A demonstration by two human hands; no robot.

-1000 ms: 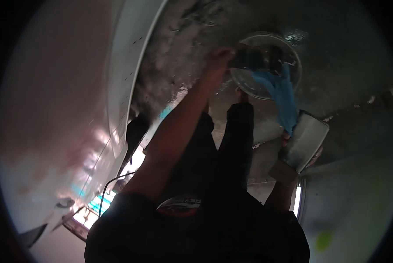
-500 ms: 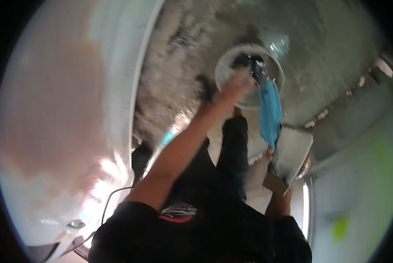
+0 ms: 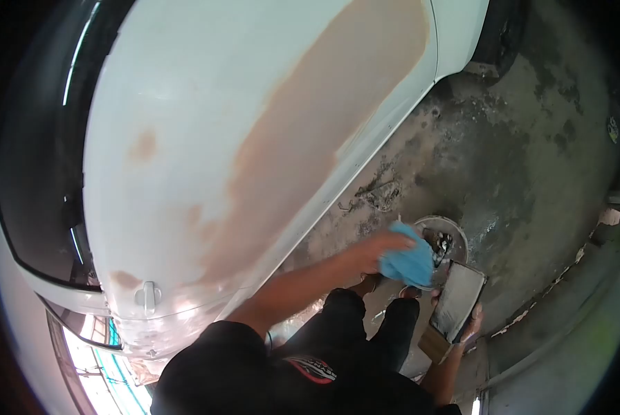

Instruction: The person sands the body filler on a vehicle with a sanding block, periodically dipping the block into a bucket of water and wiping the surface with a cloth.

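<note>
My left hand (image 3: 386, 249), a little blurred by motion, grips a crumpled blue cloth (image 3: 408, 261) beside a round bucket (image 3: 465, 241) on the floor. Part of the bucket is covered by the cloth; dark, wet-looking contents show inside it. My right hand (image 3: 473, 325) is wrapped round the edges of a grey rectangular board (image 3: 461, 290), tilted in front of my legs. A brown block (image 3: 434, 344) lies at the board's lower end, nearest my body.
A white car door (image 3: 185, 83) with a handle (image 3: 148, 297) and brownish patches (image 3: 289, 152) fills the left and upper middle. A dark wheel (image 3: 507, 34) is at the top right. Wet, stained concrete floor (image 3: 531, 166) stretches to a wall at the right.
My left hand has left the bucket opening and now holds the blue cloth, which earlier hung between bucket and board by my right hand. The view has turned, showing more of the car.
</note>
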